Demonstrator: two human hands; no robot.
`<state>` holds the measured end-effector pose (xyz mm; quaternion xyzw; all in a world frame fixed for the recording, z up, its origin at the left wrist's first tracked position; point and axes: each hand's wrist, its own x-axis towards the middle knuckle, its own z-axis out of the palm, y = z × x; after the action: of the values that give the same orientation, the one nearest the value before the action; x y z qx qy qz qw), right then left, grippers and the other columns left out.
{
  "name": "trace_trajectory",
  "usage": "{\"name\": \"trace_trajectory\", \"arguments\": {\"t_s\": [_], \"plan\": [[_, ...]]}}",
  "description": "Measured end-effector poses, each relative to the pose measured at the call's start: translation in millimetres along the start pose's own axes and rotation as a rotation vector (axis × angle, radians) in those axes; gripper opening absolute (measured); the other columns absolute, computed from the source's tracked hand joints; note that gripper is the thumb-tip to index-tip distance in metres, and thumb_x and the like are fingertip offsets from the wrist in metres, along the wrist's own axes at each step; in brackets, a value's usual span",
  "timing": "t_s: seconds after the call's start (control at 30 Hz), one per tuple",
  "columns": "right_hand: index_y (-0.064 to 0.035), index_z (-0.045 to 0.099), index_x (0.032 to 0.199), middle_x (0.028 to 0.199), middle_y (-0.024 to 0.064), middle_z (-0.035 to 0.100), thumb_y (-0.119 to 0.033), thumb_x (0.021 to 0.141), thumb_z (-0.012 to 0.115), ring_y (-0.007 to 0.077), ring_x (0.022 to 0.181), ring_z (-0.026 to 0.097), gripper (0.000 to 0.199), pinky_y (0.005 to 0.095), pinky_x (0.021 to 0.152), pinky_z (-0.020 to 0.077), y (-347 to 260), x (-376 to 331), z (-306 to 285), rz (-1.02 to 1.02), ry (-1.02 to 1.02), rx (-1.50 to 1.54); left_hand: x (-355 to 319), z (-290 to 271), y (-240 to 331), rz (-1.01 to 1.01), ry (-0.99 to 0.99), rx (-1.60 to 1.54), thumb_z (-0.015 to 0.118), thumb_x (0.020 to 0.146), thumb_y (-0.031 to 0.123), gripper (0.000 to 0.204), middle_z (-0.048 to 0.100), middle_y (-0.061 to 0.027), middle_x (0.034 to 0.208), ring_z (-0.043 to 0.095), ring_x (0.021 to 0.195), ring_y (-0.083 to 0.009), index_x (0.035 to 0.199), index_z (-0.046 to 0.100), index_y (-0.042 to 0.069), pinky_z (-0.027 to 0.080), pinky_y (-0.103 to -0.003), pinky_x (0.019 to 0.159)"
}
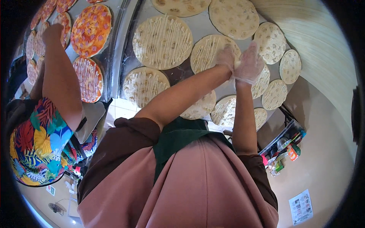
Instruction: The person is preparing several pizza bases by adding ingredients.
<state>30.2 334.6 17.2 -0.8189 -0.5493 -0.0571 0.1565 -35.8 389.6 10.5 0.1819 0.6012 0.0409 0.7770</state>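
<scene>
Over steel table [197,28] of sauced pizza bases [162,41]: gloved left hand [226,57], right hand [249,64] clasped together; contents indiscernible.

Whatever the two gloved hands squeeze between them stays hidden: the right hand [249,64] covers most of it and the left hand [227,57] the rest. The forearms hide parts of the near dough rounds [224,112]. The far topped pizzas [49,7] are cut by the picture's rim. The co-worker's hand [52,32] is blurred.

Pale pizza bases [162,41] bear white zigzag stripes; co-worker's shirt [36,148] is a multicoloured leaf print.
</scene>
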Motion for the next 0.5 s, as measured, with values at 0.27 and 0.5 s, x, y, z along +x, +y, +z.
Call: {"name": "trace_trajectory", "arguments": {"t_s": [0.27, 0.5], "plan": [[0.0010, 0.051, 0.112, 0.064, 0.0136, 0.049, -0.006, 0.074, 0.061, 0.0318, 0.057, 0.046, 0.040, 0.0428, 0.050, 0.0319, -32, -88, -36, 0.102, -0.187, 0.144, -21, -36, -129, -0.093, 0.039, -0.188, 0.040, 0.087, 0.041, 0.050, 0.060, -0.0202, 0.093, 0.054, 0.083, -0.0292, 0.099, 0.058, -0.003, 0.041, -0.041, 0.078], [-0.0013, 0.046, 0.120, 0.079, 0.0130, 0.053, -0.017, 0.079, 0.055, 0.0284, 0.065, 0.047, 0.045, 0.0392, 0.058, 0.0347, 6, -1, 0, -0.036, 0.007, -0.151, 18, 9, -25, 0.190, 0.041, 0.097, 0.041, 0.085, 0.043, 0.050, 0.058, -0.0193, 0.087, 0.051, 0.078, -0.0299, 0.098, 0.059, -0.002, 0.041, -0.041, 0.075]]}}
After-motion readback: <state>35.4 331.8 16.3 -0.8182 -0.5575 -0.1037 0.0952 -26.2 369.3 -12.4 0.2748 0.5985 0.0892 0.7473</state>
